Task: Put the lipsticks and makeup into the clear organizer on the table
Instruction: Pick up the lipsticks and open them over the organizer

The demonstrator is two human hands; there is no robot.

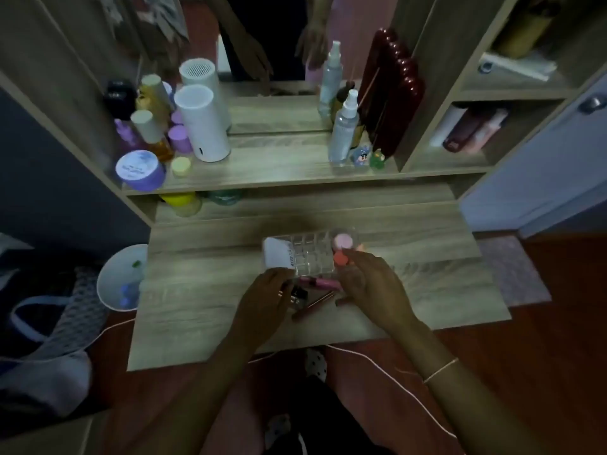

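The clear organizer [310, 254] with a grid of compartments sits mid-table. A white box [277, 254] fills its left end and a round pink compact [343, 240] lies at its right end. My right hand [368, 284] pinches an orange-red item [340, 258] at the organizer's right front corner. My left hand [266, 295] rests at the front left edge, fingers curled over small makeup pieces; what it grips is hidden. A pink tube [320, 283], a dark brown lipstick [312, 305] and a small black item [299, 294] lie between my hands.
A raised shelf behind holds a white cylinder [205, 126], purple jars [139, 170], spray bottles [343, 129] and a dark red object [394, 93] beside a mirror. A white bin [121, 277] stands left of the table. A thin white cord [377, 366] hangs past the front edge.
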